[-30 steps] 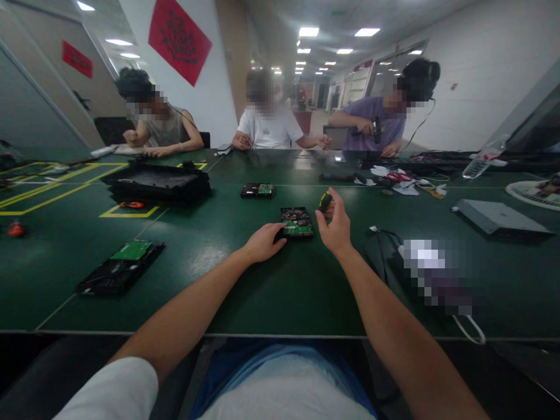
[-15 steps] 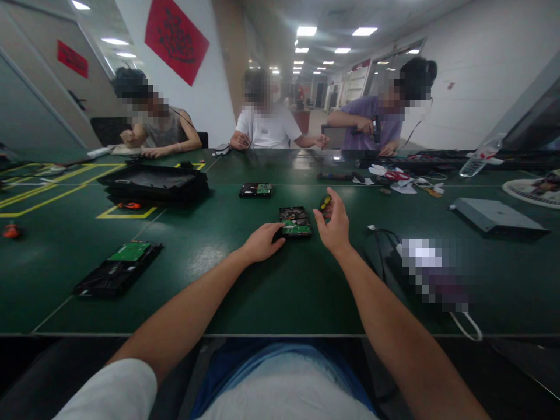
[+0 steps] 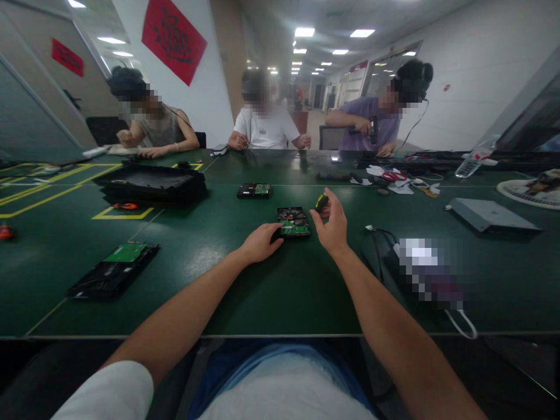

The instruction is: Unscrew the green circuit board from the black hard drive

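Note:
A hard drive [image 3: 294, 228] with a green circuit board lies flat on the table in front of me. My left hand [image 3: 261, 244] grips its left edge, fingers on the board side and thumb toward me. Just right of the drive, my right hand [image 3: 333, 228] is raised with a short black-and-yellow screwdriver [image 3: 322, 202] held by its handle between the fingers. The screwdriver's tip cannot be made out. A second hard drive [image 3: 254, 191] rests farther back, and a larger black unit with a green board [image 3: 116, 271] lies at left.
Black plastic trays [image 3: 151, 184] stand at the back left. To the right are a blurred phone-like object [image 3: 431, 274] with a cable, a grey metal box [image 3: 492, 216] and a plastic bottle [image 3: 475, 160]. Three people sit across the green table [image 3: 245, 303].
The view has shifted slightly. In my right hand the screwdriver handle is turned a little; my left hand stays on the drive. The middle person's hand has moved left.

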The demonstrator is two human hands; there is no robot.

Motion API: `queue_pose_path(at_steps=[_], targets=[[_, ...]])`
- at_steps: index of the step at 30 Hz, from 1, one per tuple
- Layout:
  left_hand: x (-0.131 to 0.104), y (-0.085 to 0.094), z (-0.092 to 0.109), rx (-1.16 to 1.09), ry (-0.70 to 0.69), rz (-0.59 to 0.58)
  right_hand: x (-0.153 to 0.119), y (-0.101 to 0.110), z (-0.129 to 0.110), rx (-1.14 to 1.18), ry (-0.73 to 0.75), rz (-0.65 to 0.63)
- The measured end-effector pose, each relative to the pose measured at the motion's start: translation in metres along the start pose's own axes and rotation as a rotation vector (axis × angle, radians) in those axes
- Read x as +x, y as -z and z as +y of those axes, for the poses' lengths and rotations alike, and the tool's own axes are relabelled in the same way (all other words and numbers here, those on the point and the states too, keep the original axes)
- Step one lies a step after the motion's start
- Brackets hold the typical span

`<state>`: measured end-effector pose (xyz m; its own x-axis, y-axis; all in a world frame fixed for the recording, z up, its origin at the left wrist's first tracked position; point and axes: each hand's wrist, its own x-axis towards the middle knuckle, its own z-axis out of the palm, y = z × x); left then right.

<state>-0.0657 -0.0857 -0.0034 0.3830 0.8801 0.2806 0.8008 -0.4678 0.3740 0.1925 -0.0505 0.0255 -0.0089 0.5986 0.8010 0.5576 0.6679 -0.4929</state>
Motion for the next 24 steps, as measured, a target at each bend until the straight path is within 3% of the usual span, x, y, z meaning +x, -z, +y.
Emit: queue_pose_path(at_steps=[24], targets=[[-0.0005, 0.0027, 0.0055, -0.011, 0.025, -0.011, 0.0007, -0.0016, 0.0033, 0.071, -0.020, -0.046]])
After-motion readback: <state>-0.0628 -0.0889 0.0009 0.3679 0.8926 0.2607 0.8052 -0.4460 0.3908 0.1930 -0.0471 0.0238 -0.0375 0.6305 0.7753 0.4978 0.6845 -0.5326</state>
